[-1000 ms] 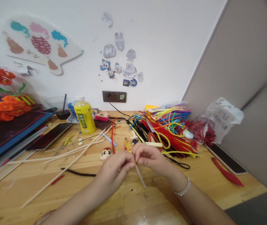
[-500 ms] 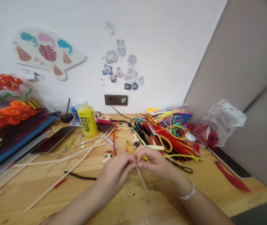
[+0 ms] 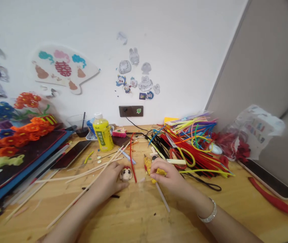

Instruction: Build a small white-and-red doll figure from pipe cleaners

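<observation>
My left hand [image 3: 107, 180] lies low over the wooden tabletop [image 3: 123, 216], its fingertips against the side of a small clay doll head [image 3: 126, 173] with red hair. The doll rests on the table. My right hand [image 3: 165, 174] is a short way to the right, its fingers over a yellow clay piece [image 3: 156, 172]. Beside it stands a yellow clay figure [image 3: 147, 165]. A thin white stick [image 3: 163, 199] runs out from under my right hand. Whether that hand grips anything is hidden by its fingers.
A dense pile of coloured pipe cleaners [image 3: 192, 148] with yellow-handled scissors [image 3: 183, 157] lies to the right. Long wooden sticks [image 3: 88, 172] spread left, near a yellow drink bottle [image 3: 103, 136], a dark tablet [image 3: 70, 154] and orange pipe-cleaner flowers [image 3: 20, 135]. A wall stands behind.
My hands have parted from their fingertip pinch. My left hand has moved left to the doll head, and my right hand slightly left. The whole view has shifted.
</observation>
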Tool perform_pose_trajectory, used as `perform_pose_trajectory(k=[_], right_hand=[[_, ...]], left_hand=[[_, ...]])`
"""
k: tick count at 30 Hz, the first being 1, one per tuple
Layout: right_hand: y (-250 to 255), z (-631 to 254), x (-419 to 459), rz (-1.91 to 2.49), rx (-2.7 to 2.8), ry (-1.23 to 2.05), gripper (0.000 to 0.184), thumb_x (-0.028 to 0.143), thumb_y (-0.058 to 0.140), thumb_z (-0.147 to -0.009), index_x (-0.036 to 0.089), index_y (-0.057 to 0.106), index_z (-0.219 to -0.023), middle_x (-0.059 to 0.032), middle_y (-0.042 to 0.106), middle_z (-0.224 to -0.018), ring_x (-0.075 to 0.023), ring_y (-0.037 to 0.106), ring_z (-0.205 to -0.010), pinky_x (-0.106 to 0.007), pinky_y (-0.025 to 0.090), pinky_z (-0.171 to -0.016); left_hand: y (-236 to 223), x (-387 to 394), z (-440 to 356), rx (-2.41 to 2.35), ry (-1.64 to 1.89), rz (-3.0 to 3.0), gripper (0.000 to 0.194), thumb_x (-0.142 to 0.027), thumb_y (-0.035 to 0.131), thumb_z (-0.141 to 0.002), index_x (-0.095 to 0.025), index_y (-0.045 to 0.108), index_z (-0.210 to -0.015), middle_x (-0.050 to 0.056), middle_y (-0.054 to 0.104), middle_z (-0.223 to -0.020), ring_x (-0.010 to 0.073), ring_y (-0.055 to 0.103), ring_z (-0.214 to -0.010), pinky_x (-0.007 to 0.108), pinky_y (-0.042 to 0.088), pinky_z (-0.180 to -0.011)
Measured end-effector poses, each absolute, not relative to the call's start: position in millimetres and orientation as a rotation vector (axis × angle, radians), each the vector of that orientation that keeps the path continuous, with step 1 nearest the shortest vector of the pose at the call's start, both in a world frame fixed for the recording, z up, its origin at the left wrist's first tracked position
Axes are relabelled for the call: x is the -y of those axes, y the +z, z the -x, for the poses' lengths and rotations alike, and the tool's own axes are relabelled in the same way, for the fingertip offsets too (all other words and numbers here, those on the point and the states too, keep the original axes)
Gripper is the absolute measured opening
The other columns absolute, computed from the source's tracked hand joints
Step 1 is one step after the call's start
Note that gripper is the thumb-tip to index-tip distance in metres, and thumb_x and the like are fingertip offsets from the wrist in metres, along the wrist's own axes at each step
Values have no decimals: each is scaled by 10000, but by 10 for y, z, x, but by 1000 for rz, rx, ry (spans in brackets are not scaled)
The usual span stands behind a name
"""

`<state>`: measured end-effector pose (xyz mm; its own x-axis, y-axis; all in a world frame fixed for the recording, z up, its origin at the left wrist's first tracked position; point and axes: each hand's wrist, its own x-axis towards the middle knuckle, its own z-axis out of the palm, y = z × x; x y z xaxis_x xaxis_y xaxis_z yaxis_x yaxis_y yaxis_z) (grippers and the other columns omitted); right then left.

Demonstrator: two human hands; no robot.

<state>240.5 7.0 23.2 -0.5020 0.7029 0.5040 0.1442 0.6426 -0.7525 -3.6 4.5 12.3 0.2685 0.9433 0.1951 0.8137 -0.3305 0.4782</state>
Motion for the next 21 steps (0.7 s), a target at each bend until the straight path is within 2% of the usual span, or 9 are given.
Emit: perform_pose_trajectory(k=[3,7,12,17,21], right_hand=[[181,-2326,-52,666,2030,820,106,214,581,-831,184,586,-730,-8,544,-761,-158,523,-782,-289,400,-735],[149,-2261,-18,642,2045,834,76,213,591,-827,187,611,-759,-15,561,-791,-161,536,-812,-295,414,-758],[175,-2266,4,620,2040,812,68,196,599,-823,181,623,-761,-19,578,-787,-161,543,-807,-290,422,-755],[226,-2295,-3,605,2079,777,58,158,625,-797,177,631,-744,-11,582,-771,-152,547,-786,-277,425,-740],[233,-2309,6,621,2111,768,59,162,629,-795,181,638,-739,-12,573,-782,-152,545,-798,-274,428,-741]], left_hand=[[94,-18,-85,-1591,723,-2221,306,-262,640,-671,-183,612,-965,78,638,-924,252,585,-884,360,442,-781],[98,102,-327,-1500,817,-2114,299,-287,555,-773,-181,466,-1038,25,628,-812,177,596,-690,283,461,-609],[78,250,-595,-1179,1063,-1649,392,-244,591,-753,-215,334,-1049,-16,629,-762,154,612,-648,262,452,-575],[81,278,-648,-1064,1116,-1475,477,-255,636,-720,-217,306,-1062,-44,585,-730,128,575,-623,246,428,-571],[100,290,-646,-946,1117,-1401,507,-260,645,-726,-220,305,-1099,-18,574,-816,121,560,-676,247,420,-603]])
